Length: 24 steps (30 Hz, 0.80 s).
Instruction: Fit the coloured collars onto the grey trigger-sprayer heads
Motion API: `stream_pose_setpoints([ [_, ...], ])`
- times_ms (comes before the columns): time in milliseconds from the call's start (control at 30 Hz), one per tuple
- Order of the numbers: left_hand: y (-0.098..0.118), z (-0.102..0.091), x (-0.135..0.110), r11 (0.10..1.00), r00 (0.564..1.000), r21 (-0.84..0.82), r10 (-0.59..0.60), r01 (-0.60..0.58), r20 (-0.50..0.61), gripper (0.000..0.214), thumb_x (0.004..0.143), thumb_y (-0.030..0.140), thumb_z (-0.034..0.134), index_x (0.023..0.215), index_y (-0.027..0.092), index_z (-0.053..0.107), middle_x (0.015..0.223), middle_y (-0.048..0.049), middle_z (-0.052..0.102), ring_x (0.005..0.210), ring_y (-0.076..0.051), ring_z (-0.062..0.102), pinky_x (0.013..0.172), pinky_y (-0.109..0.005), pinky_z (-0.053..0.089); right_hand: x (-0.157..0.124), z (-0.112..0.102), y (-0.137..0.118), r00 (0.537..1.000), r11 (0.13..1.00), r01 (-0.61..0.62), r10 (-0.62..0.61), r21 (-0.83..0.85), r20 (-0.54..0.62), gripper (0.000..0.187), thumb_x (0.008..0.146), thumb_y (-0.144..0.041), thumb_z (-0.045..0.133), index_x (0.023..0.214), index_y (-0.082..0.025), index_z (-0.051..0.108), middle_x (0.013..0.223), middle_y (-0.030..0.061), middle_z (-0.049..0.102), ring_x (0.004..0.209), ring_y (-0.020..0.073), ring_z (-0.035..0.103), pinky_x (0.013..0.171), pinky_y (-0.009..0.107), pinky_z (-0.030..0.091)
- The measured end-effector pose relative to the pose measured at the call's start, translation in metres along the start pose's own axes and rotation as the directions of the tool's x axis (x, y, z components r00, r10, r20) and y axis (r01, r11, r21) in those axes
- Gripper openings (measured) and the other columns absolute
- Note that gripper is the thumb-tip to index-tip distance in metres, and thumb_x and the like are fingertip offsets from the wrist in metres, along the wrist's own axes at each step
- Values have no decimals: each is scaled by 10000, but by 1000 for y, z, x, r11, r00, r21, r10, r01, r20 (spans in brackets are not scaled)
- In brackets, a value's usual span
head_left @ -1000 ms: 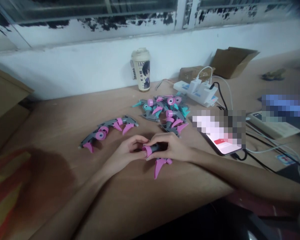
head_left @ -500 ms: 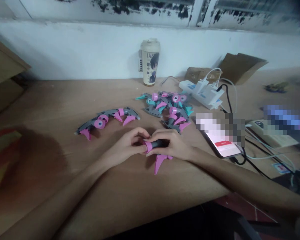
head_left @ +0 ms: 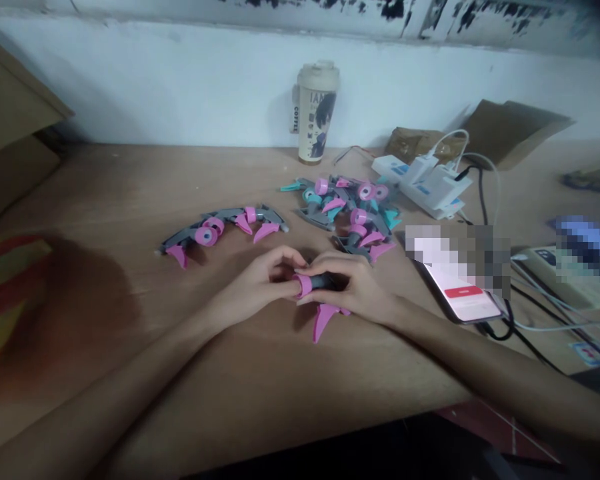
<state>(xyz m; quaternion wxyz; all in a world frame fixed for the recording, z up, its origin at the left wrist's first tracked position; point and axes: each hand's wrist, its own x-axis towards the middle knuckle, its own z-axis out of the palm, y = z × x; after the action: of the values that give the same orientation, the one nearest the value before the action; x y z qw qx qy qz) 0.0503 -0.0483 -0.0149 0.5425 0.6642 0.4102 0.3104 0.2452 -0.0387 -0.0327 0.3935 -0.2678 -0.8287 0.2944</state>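
Observation:
In the head view, my right hand [head_left: 353,280] is wrapped round the dark grey body of a trigger spray head [head_left: 324,321], whose pink trigger hangs below the fingers. My left hand [head_left: 273,283] is closed on the pink ring collar [head_left: 304,285] at the left end of that spray head. The fingertips of both hands meet there and hide part of it. Beyond my left hand, grey and pink spray heads [head_left: 207,235] lie in a row. A heap of pink, teal and grey spray heads [head_left: 353,207] lies behind my right hand.
A cream coffee tumbler [head_left: 319,113] stands against the wall. To the right are a white power strip [head_left: 433,183] with plugs, a lit phone [head_left: 463,293], loose cables and a brown paper bag [head_left: 515,133]. A red and yellow item [head_left: 3,293] sits at the left edge.
The camera view has shifted, so the tabletop things appear further right and mostly a little higher. Both hands keep the same hold on the spray head, with little visible finger movement.

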Motion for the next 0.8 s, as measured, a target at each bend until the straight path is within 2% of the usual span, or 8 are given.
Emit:
stream_pose_setpoints([
  [267, 6, 3, -2, 997, 996, 20, -77, 78, -33, 166, 741, 207, 585, 898, 183, 538, 855, 10, 606, 794, -147, 597, 694, -252, 473, 2, 0, 0, 1000, 999, 8, -7, -51, 6, 265, 690, -352, 735, 902, -215, 652, 883, 22, 665, 825, 152, 614, 753, 291, 487],
  [433, 8, 4, -3, 998, 998, 35, -42, 44, -54, 147, 730, 188, 583, 869, 177, 540, 804, 25, 590, 747, -133, 586, 697, -259, 470, -1, 2, -5, 1000, 989, 27, -28, -148, -5, 233, 731, -324, 706, 927, -212, 646, 912, 23, 667, 883, 157, 589, 808, 306, 481],
  [600, 10, 11, -1, 999, 985, 4, -53, 54, -166, 166, 706, 198, 618, 857, 159, 562, 894, -8, 601, 879, -161, 595, 785, -289, 479, -5, 2, -10, 999, 944, 22, -37, -328, -38, 263, 792, -319, 644, 1008, -170, 630, 944, 55, 650, 910, 177, 569, 836, 332, 477],
  [700, 8, 16, -3, 996, 961, -31, -88, 82, -261, 196, 708, 239, 629, 875, 159, 562, 932, -32, 617, 880, -179, 612, 730, -295, 508, -7, 2, -11, 1000, 905, -4, -3, -424, -17, 347, 817, -315, 613, 1119, -145, 599, 993, 80, 623, 954, 190, 550, 870, 344, 469],
  [800, 7, 20, -7, 980, 937, 129, -101, 152, -336, 202, 734, 310, 626, 883, 178, 596, 918, -35, 652, 829, -192, 626, 667, -301, 506, -9, 1, -13, 1000, 886, 1, 1, -464, 5, 360, 840, -312, 581, 1159, -146, 589, 1010, 87, 609, 970, 192, 541, 875, 343, 470],
])
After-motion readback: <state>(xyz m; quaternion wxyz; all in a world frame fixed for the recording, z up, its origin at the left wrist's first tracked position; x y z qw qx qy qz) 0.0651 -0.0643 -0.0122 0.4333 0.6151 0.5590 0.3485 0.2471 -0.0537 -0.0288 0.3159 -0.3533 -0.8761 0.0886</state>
